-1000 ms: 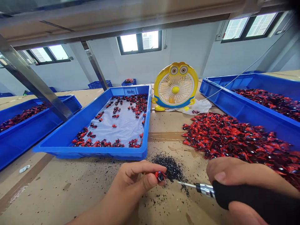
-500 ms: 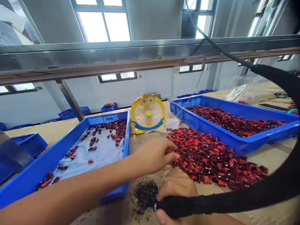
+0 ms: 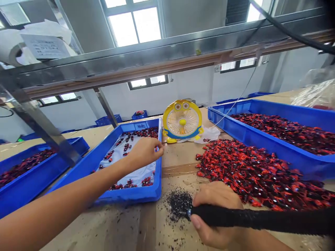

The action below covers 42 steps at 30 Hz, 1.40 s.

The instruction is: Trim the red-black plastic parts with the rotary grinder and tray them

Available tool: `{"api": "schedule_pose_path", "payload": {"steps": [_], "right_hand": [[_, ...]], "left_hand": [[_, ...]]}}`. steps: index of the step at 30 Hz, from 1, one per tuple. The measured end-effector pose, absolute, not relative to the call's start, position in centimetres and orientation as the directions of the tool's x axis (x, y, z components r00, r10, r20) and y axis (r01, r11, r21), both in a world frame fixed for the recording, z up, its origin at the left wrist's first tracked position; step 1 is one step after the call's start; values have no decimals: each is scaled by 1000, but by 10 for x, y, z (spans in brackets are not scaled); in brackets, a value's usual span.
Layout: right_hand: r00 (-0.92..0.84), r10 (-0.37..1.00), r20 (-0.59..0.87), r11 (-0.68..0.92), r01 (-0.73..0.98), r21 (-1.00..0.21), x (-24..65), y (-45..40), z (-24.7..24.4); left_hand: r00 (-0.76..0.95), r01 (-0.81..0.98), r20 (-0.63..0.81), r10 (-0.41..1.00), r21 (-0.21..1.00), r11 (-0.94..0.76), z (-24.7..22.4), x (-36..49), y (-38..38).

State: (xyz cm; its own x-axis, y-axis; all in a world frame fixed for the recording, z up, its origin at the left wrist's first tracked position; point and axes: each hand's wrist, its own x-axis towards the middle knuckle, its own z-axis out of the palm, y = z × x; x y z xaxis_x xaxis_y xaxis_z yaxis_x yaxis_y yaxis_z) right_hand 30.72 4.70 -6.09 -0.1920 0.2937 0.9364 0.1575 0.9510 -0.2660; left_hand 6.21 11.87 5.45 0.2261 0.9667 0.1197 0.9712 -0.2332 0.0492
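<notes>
My left hand is over the right side of a blue tray lined with white sheet, fingers curled together; anything inside them is hidden. Small red-and-black parts lie scattered and clustered on that sheet. Low in the view, my right hand grips a black-sleeved rotary tool, whose thin metal tip points left over a patch of black shavings. Beyond the right hand spreads a loose pile of red-and-black parts on the brown tabletop.
A yellow-and-blue cartoon fan stands behind the work area. At right, a large blue tray holds many more parts. Another blue tray is at far left. A metal shelf rail crosses overhead, and a thick cable hangs upper right.
My left hand has moved from the pile's edge leftward to above the lined tray, its fingers now more curled. My right hand still holds the tool. The view has shifted left.
</notes>
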Motion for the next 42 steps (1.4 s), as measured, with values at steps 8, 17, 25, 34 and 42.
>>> {"api": "schedule_pose_path", "payload": {"steps": [8,17,25,34,42], "right_hand": [[-272,232,934,955,248,-165,315,45,-52],[-352,147,924,948,317,-30,324,55,-46],[-326,168,930,943,327,-56,321,56,-54],[-279,272,921,921,352,-165,320,55,-83],[-284,320,904,894,407,-189,320,57,-89]], "left_hand": [[-39,999,-147,988,11,41,4,-19,123],[-140,986,-195,971,-113,120,3,-83,134],[-160,978,-286,945,-175,112,-13,-119,133],[-21,998,-279,960,-66,3,-17,-122,129],[26,967,-45,999,253,-14,5,-93,94]]}}
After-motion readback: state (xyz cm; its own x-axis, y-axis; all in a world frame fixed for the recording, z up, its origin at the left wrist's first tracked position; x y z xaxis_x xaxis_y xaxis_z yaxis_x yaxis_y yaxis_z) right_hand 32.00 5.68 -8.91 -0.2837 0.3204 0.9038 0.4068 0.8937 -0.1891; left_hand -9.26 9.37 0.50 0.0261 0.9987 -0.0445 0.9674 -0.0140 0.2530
